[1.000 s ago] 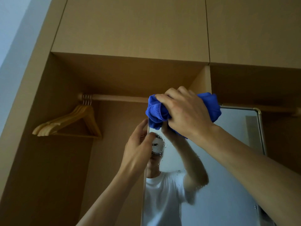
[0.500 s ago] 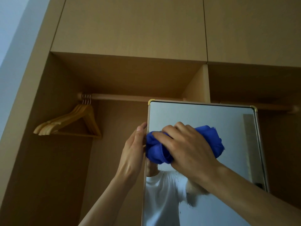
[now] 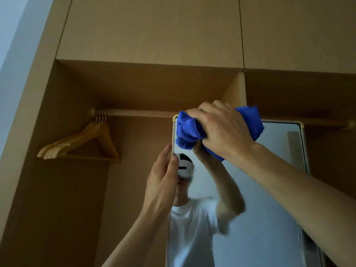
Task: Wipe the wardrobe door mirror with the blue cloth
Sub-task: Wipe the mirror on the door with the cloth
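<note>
Mirror (image 3: 269,189) stands with the bunched blue cloth (image 3: 187,132) pressed at its top left corner, right hand (image 3: 221,130) clenched around it. Left hand (image 3: 163,180) pinches its left edge. Hard pressure could swing the door; droplets lower down may streak.

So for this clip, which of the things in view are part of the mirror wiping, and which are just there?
Part of the job:
- bunched blue cloth, gripped in the right hand
- gold-framed wardrobe door mirror
- left hand, holding the mirror's left edge

Just there:
- pale wooden coat hangers, hung together
- round wooden hanging rail
- closed wooden upper cabinet doors
</note>
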The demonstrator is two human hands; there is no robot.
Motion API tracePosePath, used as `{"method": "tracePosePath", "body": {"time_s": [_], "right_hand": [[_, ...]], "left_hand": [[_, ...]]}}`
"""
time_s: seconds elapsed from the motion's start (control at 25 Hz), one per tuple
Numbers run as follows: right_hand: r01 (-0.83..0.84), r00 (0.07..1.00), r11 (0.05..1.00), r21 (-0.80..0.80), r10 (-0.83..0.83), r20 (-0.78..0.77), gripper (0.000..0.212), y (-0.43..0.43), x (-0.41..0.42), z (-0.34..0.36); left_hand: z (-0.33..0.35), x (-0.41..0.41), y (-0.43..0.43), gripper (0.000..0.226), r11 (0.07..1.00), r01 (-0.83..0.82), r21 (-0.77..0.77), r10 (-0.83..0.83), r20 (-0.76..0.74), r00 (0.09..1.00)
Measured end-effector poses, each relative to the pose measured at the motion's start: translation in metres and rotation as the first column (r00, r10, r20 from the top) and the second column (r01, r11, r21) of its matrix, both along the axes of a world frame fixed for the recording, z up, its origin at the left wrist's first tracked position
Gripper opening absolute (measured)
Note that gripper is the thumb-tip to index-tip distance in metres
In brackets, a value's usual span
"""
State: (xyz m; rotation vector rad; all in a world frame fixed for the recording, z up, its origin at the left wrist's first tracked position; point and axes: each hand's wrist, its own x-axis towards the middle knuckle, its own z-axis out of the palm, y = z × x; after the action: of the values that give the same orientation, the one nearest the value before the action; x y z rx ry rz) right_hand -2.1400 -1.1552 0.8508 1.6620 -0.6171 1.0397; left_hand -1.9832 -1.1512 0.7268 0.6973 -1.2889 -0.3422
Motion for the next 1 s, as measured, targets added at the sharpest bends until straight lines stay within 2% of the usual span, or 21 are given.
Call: {"method": "tracePosePath", "body": {"time_s": [0.2, 0.4, 0.52, 0.72, 0.76, 0.84, 1.0], "right_hand": [[-0.049, 0.995, 0.993, 0.109, 0.057, -0.078, 0.048, -0.001, -0.015, -0.044], [-0.035, 0.992, 0.989, 0.143, 0.052, -0.115, 0.050, -0.007, -0.028, -0.076], [-0.030, 0.992, 0.993, 0.117, 0.044, -0.120, 0.049, -0.008, -0.033, -0.066], [-0.014, 1.000, 0.998, 0.053, 0.013, 0.023, 0.056, -0.009, -0.064, -0.003], [-0.007, 0.999, 0.999, 0.042, 0.005, 0.033, 0.056, -0.010, -0.069, 0.005], [-0.005, 1.000, 1.000, 0.030, 0.004, 0.019, 0.054, -0.013, -0.073, 0.009], [-0.024, 0.998, 0.997, 0.069, 0.027, -0.055, 0.053, -0.017, -0.077, -0.015]], "left_hand": [[-0.007, -0.010, -0.001, 0.062, 0.990, -0.133, -0.037, 0.135, 0.059, 0.989], [-0.010, -0.020, 0.001, 0.076, 0.974, -0.226, -0.032, 0.228, 0.061, 0.972], [-0.012, -0.023, 0.002, 0.081, 0.965, -0.262, -0.015, 0.263, 0.085, 0.961], [-0.007, -0.029, 0.004, 0.073, 0.936, -0.351, 0.024, 0.347, 0.107, 0.932], [-0.006, -0.033, 0.003, 0.078, 0.927, -0.375, 0.018, 0.370, 0.114, 0.922], [-0.001, -0.040, 0.001, 0.089, 0.911, -0.413, 0.007, 0.409, 0.116, 0.905], [0.009, -0.051, -0.006, 0.089, 0.881, -0.472, 0.001, 0.468, 0.127, 0.874]]}}
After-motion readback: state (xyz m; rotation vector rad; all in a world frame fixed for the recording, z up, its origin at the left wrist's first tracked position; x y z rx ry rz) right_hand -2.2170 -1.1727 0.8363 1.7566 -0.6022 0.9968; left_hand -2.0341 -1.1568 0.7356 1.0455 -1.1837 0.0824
